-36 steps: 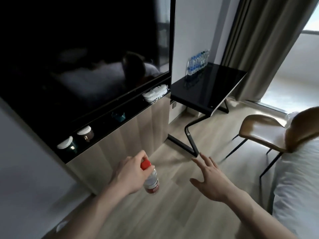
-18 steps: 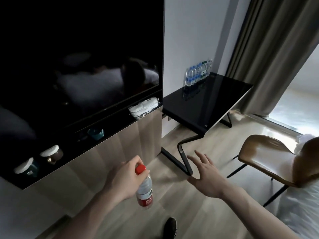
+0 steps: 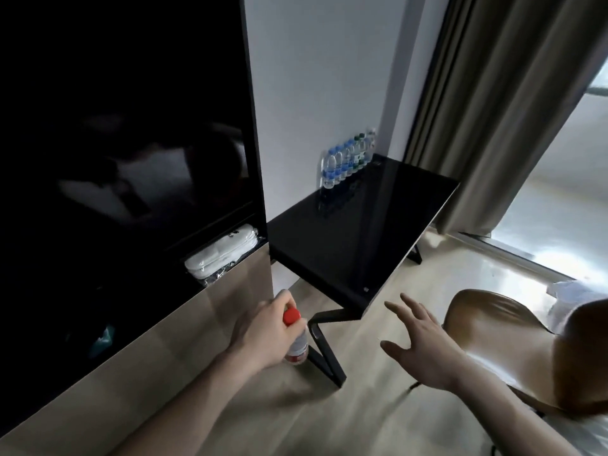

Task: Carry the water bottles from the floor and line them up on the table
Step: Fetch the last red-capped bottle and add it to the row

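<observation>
Closer now to the black table (image 3: 355,238) than a second ago, with the television's right edge swung toward the middle of the view and the jars on the shelf gone from sight. Left hand (image 3: 263,330) clenched round the neck of one water bottle (image 3: 297,343), red cap (image 3: 291,316) poking out above the curled fingers, label end hanging below. Long axis near upright, cap up, base tipped slightly away toward the table leg (image 3: 324,350); carried in the air above the wooden floor (image 3: 378,406), just short of the table's near corner. Right hand (image 3: 424,347) released, fingers spread and straight, grasping nothing, held out between the table corner and the brown chair (image 3: 503,327). One row of bottles (image 3: 348,158) standing upright on the table's far edge against the white wall: about eight, blue-capped nearer, green-labelled further, exact count hard to tell. One clear packet of white items (image 3: 223,255) lying in the open shelf under the television (image 3: 125,126); contents too blurred to name. Grey curtain (image 3: 513,103) hanging beyond the table.
</observation>
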The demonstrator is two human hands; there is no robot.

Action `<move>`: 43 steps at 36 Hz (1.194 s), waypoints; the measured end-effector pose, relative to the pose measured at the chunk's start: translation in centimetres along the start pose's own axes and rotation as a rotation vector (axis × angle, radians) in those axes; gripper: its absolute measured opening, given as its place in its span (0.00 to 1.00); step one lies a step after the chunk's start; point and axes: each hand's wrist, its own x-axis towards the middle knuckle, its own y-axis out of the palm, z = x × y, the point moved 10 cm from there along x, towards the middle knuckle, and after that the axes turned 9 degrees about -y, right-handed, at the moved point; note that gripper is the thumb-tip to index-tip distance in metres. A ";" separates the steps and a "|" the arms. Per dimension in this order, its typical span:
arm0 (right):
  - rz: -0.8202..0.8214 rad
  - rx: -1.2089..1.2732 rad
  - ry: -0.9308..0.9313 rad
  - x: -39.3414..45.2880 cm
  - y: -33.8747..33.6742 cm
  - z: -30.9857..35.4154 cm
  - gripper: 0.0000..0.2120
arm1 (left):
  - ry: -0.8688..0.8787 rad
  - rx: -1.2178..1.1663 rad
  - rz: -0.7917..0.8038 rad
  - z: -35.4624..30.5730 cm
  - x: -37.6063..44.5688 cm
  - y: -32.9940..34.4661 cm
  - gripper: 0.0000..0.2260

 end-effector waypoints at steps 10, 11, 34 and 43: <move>0.046 0.028 -0.050 10.0 -4.8 -9.2 0.35 | -0.066 -0.023 0.007 -6.4 11.0 5.9 0.15; 0.058 0.025 -0.059 11.0 -5.1 -10.3 0.35 | -0.079 -0.020 0.011 -7.0 11.9 6.6 0.15; 0.272 -0.007 -0.259 33.8 -13.5 -23.4 0.36 | -0.492 -0.025 -0.072 -11.0 26.9 15.2 0.13; 0.309 -0.062 -0.220 43.4 -15.5 -28.1 0.36 | -0.544 -0.011 -0.027 -10.0 37.0 19.3 0.13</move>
